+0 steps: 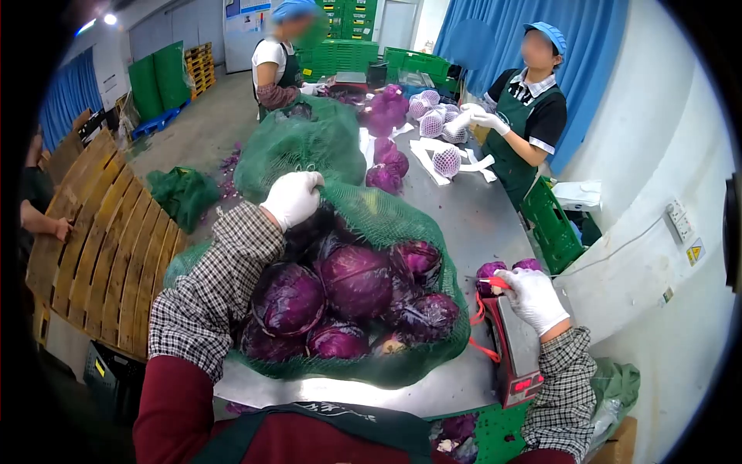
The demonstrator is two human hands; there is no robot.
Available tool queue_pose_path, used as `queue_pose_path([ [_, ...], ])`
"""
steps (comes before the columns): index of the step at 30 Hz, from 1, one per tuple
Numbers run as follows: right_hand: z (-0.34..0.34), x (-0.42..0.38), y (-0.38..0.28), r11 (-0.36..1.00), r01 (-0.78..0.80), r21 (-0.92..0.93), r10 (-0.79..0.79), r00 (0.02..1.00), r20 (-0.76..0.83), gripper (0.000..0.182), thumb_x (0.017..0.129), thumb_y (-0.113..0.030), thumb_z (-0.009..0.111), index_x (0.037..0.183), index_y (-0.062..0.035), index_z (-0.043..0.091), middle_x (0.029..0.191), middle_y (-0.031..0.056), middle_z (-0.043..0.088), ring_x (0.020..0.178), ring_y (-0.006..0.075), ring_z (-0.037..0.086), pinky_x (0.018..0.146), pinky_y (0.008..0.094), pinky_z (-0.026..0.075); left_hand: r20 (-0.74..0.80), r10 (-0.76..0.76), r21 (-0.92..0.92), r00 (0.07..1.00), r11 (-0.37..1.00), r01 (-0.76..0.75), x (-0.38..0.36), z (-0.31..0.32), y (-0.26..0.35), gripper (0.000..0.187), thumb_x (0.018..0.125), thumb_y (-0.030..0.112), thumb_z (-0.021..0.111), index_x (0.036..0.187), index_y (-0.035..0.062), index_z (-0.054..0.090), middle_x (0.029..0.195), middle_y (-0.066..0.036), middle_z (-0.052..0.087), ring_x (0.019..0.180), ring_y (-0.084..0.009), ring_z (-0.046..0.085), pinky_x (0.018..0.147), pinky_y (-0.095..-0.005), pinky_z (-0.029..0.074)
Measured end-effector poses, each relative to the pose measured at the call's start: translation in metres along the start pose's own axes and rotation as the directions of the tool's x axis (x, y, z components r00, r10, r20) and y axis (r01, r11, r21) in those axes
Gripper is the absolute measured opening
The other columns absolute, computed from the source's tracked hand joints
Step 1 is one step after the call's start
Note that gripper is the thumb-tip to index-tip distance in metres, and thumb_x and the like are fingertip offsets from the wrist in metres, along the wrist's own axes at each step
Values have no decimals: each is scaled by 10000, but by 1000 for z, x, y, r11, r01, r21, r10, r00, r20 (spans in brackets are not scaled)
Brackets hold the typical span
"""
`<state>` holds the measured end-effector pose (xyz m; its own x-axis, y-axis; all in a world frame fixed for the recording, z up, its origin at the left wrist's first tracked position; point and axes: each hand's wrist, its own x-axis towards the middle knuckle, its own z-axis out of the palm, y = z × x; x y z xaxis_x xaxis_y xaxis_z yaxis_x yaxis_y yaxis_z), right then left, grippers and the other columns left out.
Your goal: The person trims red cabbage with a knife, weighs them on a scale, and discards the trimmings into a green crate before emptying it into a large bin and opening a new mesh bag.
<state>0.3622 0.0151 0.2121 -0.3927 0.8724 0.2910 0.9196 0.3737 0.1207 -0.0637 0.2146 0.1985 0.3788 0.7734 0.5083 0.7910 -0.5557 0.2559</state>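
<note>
My left hand (294, 199), in a white glove, is closed on the upper edge of a green mesh bag (398, 219). The bag lies open on the metal table, with several red cabbages (355, 280) heaped inside. In my gloved right hand (535, 300) is a small knife (496, 282) with a red handle, its thin tip pointing left. That hand is above a red digital scale (516, 348), beside two trimmed red cabbages (490, 271) at the table's right edge. A red cord (478, 329) hangs between the bag and the scale.
A second full mesh bag (301, 151) stands behind mine. Farther along the metal table (471, 224) lie peeled cabbages (386, 166) and net-wrapped ones (446, 162). Two people in aprons work there. Wooden pallets (108, 240) lean at left; a green crate (550, 224) is at right.
</note>
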Motion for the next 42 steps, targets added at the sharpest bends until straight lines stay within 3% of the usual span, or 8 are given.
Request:
queue_pose_path([
  [4,25,8,9,998,-3,70,-1,998,57,292,766,-116,624,1057,-94,640,820,109,629,764,298,624,696,408,498,221,-29,-77,975,996,47,9,-4,23,364,728,95,563,1070,-9,626,1021,-202,650,999,-342,617,904,-391,487],
  [7,43,20,19,992,5,124,-20,993,115,288,781,-110,628,1069,-93,635,853,120,633,801,311,622,732,416,496,254,328,-138,910,943,-301,20,-5,68,523,747,179,626,1217,-26,528,1197,-214,561,1133,-355,526,993,-407,421],
  [14,74,48,22,984,161,81,-169,979,111,228,828,-124,532,1021,-140,652,789,65,636,782,244,631,701,373,462,275,639,-15,719,750,-661,49,112,140,737,678,385,726,1285,37,497,1326,-218,447,1179,-373,466,1010,-466,358],
  [22,153,34,100,999,35,-22,-30,978,208,127,801,-167,549,890,-141,637,772,82,638,765,271,644,688,405,466,379,483,-94,789,869,-487,67,178,130,235,842,235,573,1004,98,672,1107,-60,640,1006,-305,593,855,-390,504],
  [26,133,17,127,995,-94,18,91,986,139,271,746,-165,621,1015,-150,653,792,67,638,760,266,638,684,397,471,351,344,-209,871,935,-286,74,177,122,261,909,275,531,1036,87,659,1057,-95,650,978,-297,594,843,-391,504],
  [33,126,66,44,970,238,57,-244,959,145,230,790,-116,564,1007,-161,628,775,58,621,773,246,626,694,376,435,504,187,-202,843,975,-96,105,189,115,362,942,321,464,1067,42,657,1018,-165,662,972,-330,624,873,-407,485],
  [39,144,37,107,963,16,-267,93,917,389,148,681,-226,702,773,-137,628,715,55,640,742,241,645,663,409,430,523,133,-159,842,986,-57,105,184,120,405,950,356,433,1066,39,655,997,-180,661,953,-345,625,870,-415,482],
  [42,115,14,100,980,-39,-195,89,964,250,365,711,-241,697,1048,-114,637,802,82,642,770,256,626,696,416,432,379,142,-169,915,982,-83,101,203,110,403,949,358,431,1022,30,653,968,-200,655,953,-355,615,879,-432,467],
])
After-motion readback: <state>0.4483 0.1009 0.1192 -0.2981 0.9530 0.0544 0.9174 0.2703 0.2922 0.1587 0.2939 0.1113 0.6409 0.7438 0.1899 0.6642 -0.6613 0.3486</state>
